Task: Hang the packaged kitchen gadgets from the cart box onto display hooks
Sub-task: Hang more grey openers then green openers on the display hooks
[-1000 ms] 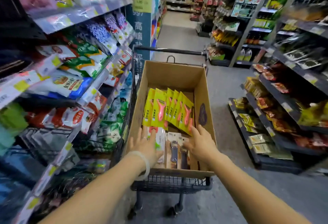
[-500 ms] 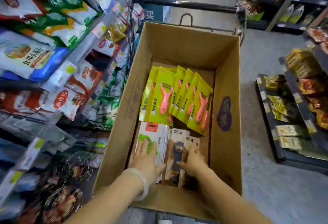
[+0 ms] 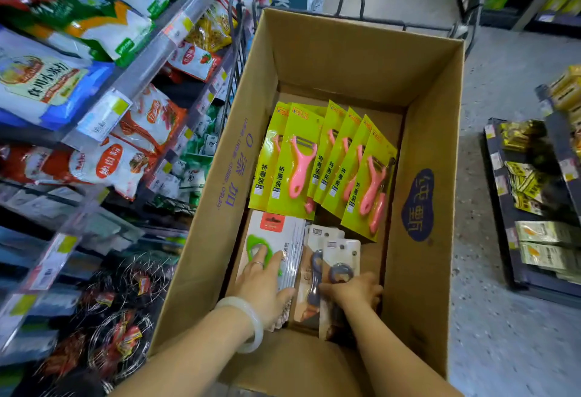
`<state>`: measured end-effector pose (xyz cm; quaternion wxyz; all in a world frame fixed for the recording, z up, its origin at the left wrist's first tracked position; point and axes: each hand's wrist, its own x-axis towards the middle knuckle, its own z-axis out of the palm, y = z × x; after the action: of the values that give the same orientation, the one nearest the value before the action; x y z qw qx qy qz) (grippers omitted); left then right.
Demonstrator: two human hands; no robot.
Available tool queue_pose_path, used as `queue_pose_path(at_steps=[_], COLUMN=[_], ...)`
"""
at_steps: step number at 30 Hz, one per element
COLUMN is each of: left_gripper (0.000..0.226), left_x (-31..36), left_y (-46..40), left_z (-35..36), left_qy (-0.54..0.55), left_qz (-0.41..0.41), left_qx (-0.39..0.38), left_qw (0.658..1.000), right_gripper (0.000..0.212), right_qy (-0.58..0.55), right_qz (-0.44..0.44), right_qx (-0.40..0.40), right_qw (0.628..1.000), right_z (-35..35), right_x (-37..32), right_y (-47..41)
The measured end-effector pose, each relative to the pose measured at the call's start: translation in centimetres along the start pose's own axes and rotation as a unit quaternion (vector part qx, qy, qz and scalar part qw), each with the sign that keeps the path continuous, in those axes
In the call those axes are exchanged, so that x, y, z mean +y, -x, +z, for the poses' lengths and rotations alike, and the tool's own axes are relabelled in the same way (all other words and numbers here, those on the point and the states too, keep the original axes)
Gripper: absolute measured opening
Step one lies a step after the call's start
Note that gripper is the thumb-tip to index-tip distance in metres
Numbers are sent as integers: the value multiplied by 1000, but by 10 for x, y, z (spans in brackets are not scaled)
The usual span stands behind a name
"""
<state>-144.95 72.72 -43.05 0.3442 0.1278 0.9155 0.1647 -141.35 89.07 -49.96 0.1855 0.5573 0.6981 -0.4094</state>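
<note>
Head view: left hand (image 3: 262, 283) flat, fingers spread, on white card packs (image 3: 284, 239) in box (image 3: 421, 151). Right hand (image 3: 353, 291) clamped around grey opener packs (image 3: 338, 258).

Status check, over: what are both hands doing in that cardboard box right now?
Left hand flat on white carded green-gadget packs. Right hand gripping grey-opener cards. Yellow-green pink-peeler packs untouched. Nothing blocking.

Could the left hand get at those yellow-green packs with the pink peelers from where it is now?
Probably yes. The left hand lies on the white pack with the green gadget, right beside the row of pink peeler packs. The cardboard box is open on top, and nothing covers that row.
</note>
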Motion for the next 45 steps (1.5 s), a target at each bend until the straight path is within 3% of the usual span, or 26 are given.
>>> queue_pose_path(at_steps=[3, 5, 10, 16, 21, 23, 25, 26, 29, 33, 40, 44, 45], left_gripper=[74, 78, 85, 70, 54, 52, 52, 51, 49, 50, 52, 52, 52], left_x=[2, 6, 20, 23, 18, 9, 1, -3, -11, -15, -16, -9, -6], left_y=[0, 1, 9, 6, 2, -4, -8, -11, -16, -20, -18, -10, -8], left_z=[-2, -6, -24, -42, -41, -36, -31, -29, -24, -21, -21, -27, -29], left_qy=[12, 36, 178, 464, 543, 549, 549, 549, 546, 521, 504, 505, 507], left_qz=[-10, -18, -6, 20, 1, -36, -67, -78, -83, -85, -110, -110, -108], left_qx=[-9, -13, 7, 100, 128, 142, 149, 149, 149, 146, 151, 148, 147], left_qw=[1000, 999, 984, 880, 830, 823, 820, 819, 820, 837, 843, 843, 842], right_gripper=[45, 29, 22, 19, 4, 17, 38, 48, 75, 93, 63, 10, 15], right_qy=[-54, -64, -208, -230, -205, -192, -81, -35, 31, 55, 142, 103, 95], right_qz=[-96, -168, -255, -315, -282, -247, -214, -185, -130, -151, -138, -194, -226], right_qx=[-53, -80, -149, -261, -318, -240, -98, -66, -81, -67, -35, -49, -62], right_qw=[992, 981, 933, 883, 882, 919, 969, 980, 988, 985, 980, 974, 968], right_z=[-3, -5, -19, -32, -35, -32, -25, -19, 2, 24, 16, 4, 2], right_x=[1, -2, -39, -77, -85, -80, -64, -52, -18, -3, -1, 9, 11], right_y=[15, 28, 60, 75, 68, 50, 22, 11, -4, -11, -6, 11, 15])
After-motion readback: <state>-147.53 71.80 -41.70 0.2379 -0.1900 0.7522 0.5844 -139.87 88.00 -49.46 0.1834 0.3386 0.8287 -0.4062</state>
